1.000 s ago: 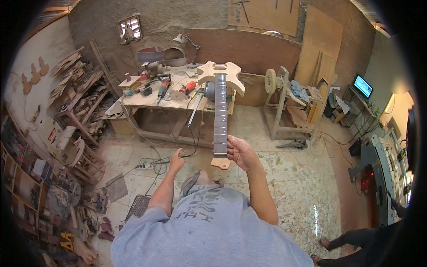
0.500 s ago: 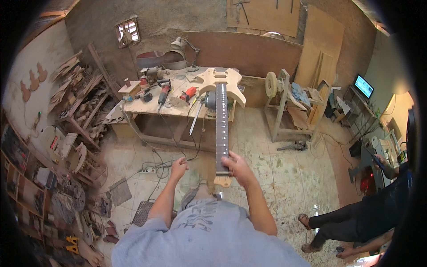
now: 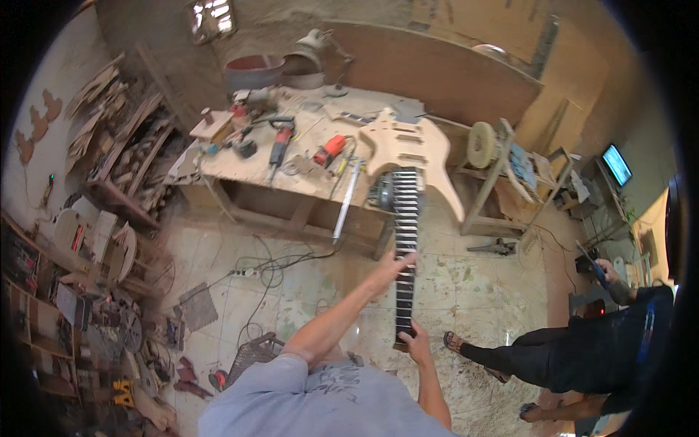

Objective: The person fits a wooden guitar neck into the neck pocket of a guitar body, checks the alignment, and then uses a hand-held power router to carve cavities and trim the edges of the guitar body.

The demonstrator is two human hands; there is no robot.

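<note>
An unpainted electric guitar hangs in front of me, held out over the floor near the workbench corner. Its pale wooden body point(image 3: 416, 146) points away from me, with cut-out slots in its top. The dark fretboard point(image 3: 405, 233) runs back toward me, its frets shining. My left hand point(image 3: 393, 272) is closed round the neck about midway along. At the near end of the neck, my right hand point(image 3: 417, 345) grips its edge with the thumb on the fretboard side. The headstock is mostly hidden from sight.
The workbench point(image 3: 291, 171) carries a red-black power tool point(image 3: 280, 142), an orange power tool point(image 3: 331, 150) and a lamp point(image 3: 313, 40). Cables point(image 3: 269, 269) cross the tiled floor. A wooden stand with a pale wheel point(image 3: 482, 144) is behind. Another person point(image 3: 582, 342) stands at right.
My left hand has come from beside the guitar onto the middle of its neck. The guitar has shifted right and turned in my hold. My view has swung as well.
</note>
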